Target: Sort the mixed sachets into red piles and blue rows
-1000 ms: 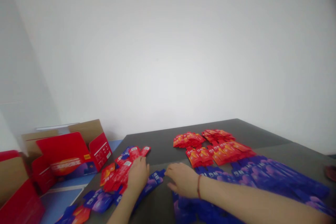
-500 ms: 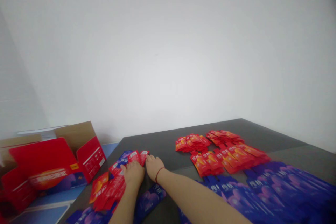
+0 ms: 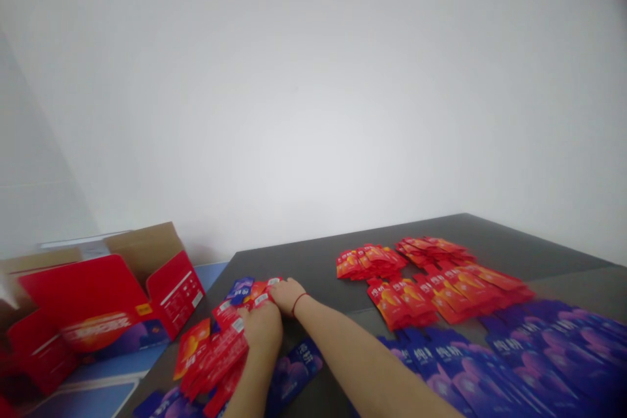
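Note:
A loose heap of red sachets (image 3: 215,349) with a few blue ones lies at the left of a dark table (image 3: 313,261). My left hand (image 3: 262,330) rests palm down on the heap, its fingers curled onto the red sachets. My right hand (image 3: 285,294), with a red string at the wrist, reaches across and touches the far end of the same heap, fingers bent over the packets there. Whether either hand has lifted anything is hidden.
Neat rows of red sachets (image 3: 426,281) lie at the back right, and rows of blue-purple sachets (image 3: 490,366) fill the front right. An open red and brown carton (image 3: 102,300) stands left of the table on a blue surface. A white wall is behind.
My right hand has moved left from the blue sachets to the far end of the red heap beside my left hand. The left hand has stayed on the heap.

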The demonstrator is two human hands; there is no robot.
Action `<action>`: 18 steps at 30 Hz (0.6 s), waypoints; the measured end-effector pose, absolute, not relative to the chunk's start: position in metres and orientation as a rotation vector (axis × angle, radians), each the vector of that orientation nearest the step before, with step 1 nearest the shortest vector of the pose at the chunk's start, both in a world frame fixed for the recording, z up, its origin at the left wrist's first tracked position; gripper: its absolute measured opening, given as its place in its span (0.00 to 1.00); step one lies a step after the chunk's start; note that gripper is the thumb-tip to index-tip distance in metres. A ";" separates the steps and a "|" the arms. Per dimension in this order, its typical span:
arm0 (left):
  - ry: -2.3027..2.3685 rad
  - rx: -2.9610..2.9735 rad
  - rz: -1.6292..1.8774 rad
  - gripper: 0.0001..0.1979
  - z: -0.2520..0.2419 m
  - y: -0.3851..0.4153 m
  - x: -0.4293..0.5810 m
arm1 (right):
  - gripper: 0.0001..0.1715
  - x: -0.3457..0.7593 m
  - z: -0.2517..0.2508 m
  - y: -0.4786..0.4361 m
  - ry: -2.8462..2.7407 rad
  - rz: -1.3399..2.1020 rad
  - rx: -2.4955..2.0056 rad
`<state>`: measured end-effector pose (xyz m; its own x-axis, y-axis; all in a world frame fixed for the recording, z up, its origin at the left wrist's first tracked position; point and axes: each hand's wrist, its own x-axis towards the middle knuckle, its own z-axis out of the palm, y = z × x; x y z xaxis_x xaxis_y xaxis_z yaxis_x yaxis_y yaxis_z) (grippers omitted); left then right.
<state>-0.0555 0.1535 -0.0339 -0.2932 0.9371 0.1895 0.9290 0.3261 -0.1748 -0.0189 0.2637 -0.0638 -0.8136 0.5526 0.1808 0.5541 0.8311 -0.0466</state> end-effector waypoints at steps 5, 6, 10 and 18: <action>-2.405 -1.746 0.066 0.21 -0.004 0.145 -0.054 | 0.14 -0.008 -0.058 0.259 -2.814 -0.080 -0.833; -2.419 -1.756 0.069 0.20 0.003 0.143 -0.057 | 0.15 -0.007 -0.057 0.259 -2.797 -0.098 -0.844; -2.439 -1.836 0.068 0.18 0.029 0.138 -0.077 | 0.18 -0.008 -0.058 0.260 -2.789 -0.117 -0.824; -2.412 -2.004 -0.028 0.14 0.067 0.112 -0.084 | 0.09 -0.008 -0.044 0.254 -2.806 0.101 -0.738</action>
<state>-0.0845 0.1121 0.0673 -0.1832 0.9829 0.0160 0.9830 0.1831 0.0097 -0.0083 0.2538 -0.0440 -0.8444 0.4926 0.2108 0.4761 0.8703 -0.1264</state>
